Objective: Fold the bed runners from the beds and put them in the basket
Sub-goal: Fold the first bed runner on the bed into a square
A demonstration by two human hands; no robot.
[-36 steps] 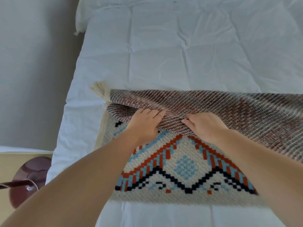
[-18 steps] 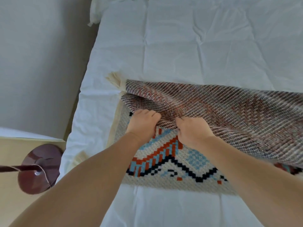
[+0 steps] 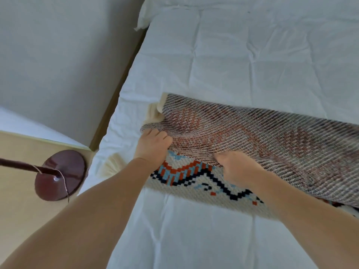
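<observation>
A woven bed runner (image 3: 252, 140) lies across the white bed (image 3: 233, 55), folded over so its brownish striped underside faces up. Beneath the fold shows its patterned face in cream, orange, light blue and black (image 3: 186, 173). My left hand (image 3: 153, 144) grips the folded edge near the runner's left end, fingers curled over the cloth. My right hand (image 3: 235, 166) grips the same edge a little to the right. Cream fringe (image 3: 155, 111) sticks out at the runner's left end. No basket is in view.
A dark red round lamp base (image 3: 60, 175) with a pole and cord stands on the light wooden floor (image 3: 19, 191) left of the bed. A grey wall (image 3: 58, 55) runs along the bed's left side. White sheet lies in front of the runner.
Both hands have drawn the folded edge toward me, so the underside covers more of the patterned face. The view has shifted, showing more floor and lamp base.
</observation>
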